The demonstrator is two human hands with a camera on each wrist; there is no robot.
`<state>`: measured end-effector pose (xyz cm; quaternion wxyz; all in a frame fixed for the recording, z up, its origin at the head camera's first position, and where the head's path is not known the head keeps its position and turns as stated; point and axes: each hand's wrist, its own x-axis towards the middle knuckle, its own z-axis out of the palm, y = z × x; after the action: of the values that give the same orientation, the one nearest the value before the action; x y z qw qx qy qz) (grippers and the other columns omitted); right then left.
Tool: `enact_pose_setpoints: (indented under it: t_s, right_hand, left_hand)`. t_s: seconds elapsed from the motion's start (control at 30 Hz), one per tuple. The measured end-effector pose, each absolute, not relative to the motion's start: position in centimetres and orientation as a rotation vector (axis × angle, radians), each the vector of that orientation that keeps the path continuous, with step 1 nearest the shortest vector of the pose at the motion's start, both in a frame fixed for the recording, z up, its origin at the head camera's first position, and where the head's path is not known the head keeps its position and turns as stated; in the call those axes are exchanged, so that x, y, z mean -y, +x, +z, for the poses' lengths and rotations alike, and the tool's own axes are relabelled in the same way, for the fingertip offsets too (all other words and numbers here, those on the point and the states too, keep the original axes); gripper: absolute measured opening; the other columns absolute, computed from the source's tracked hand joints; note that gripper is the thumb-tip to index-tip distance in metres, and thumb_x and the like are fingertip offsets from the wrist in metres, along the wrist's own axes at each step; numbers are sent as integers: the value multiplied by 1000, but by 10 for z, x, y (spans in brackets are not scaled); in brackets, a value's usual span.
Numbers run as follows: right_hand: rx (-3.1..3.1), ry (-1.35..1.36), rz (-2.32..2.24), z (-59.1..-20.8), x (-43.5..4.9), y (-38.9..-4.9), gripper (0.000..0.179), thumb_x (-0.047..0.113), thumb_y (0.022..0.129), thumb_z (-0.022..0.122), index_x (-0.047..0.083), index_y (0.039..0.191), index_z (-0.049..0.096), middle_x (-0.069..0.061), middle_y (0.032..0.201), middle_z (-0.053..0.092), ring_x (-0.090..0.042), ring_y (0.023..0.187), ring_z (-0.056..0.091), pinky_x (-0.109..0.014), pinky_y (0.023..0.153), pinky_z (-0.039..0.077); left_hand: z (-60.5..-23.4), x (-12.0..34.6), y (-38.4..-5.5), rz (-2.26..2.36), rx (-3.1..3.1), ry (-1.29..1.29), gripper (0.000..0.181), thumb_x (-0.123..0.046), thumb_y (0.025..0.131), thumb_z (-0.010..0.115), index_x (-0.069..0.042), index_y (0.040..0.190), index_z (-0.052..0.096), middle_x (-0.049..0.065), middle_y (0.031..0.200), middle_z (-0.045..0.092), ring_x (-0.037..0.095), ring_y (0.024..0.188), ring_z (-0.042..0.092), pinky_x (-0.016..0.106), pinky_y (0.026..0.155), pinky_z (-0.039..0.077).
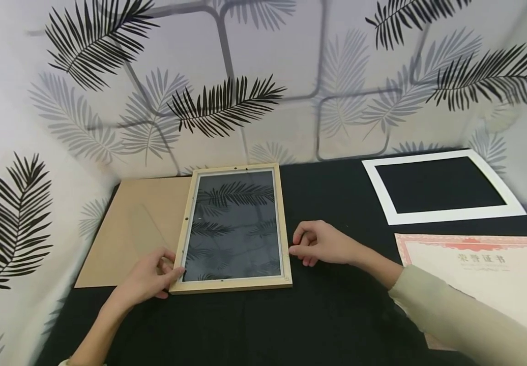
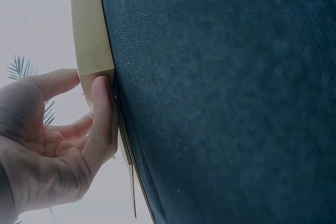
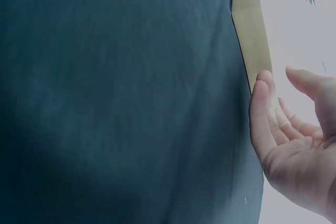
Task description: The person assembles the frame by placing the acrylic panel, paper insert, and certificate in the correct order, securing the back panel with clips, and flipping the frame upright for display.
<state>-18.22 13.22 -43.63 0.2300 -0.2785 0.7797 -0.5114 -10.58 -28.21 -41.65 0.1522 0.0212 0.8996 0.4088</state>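
Note:
A pale wooden picture frame (image 1: 233,284) lies flat on the black cloth, around a glossy pane (image 1: 236,229) that reflects the leaf pattern. At its near left corner, my left hand (image 1: 146,277) pinches the wood, thumb on top and fingers at the side; the left wrist view shows this hand (image 2: 63,145) close up at the corner. Beside the frame's right edge is my right hand (image 1: 320,244), its fingers loosely bent. In the right wrist view, fingertips of that hand (image 3: 294,150) touch the frame's side (image 3: 252,30), and the thumb stands apart.
A brown backing board (image 1: 121,229) lies left of the frame, partly under it. On the right are a white mat with a cut-out window (image 1: 380,195) and a red-bordered certificate (image 1: 483,284), partly behind my right sleeve (image 1: 456,310). Leaf-printed fabric (image 1: 282,122) rises behind.

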Motion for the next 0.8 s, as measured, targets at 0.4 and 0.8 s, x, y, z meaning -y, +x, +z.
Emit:
enact_pose_setpoints:
  t_s: [0.4, 0.8]
  right_hand:
    - [-2394, -873, -1336, -418, -217, -207, 25, 11, 96, 74, -3, 114, 64, -8, 91, 70, -27, 77, 68, -34, 68, 58]
    - [-2744, -837, -939, -406, -284, -223, 38, 19, 89, 82, 0, 119, 67, -4, 106, 69, -21, 96, 67, -38, 82, 58]
  left_hand:
    - [-415, 279, -105, 1141, -2596, 45, 41, -14, 95, 74, 8, 120, 51, 8, 81, 58, 21, 67, 62, 37, 53, 59]
    - [-414, 274, -105, 1132, -2597, 56, 39, -13, 94, 73, 8, 117, 50, 9, 83, 55, 22, 67, 61, 37, 53, 59]
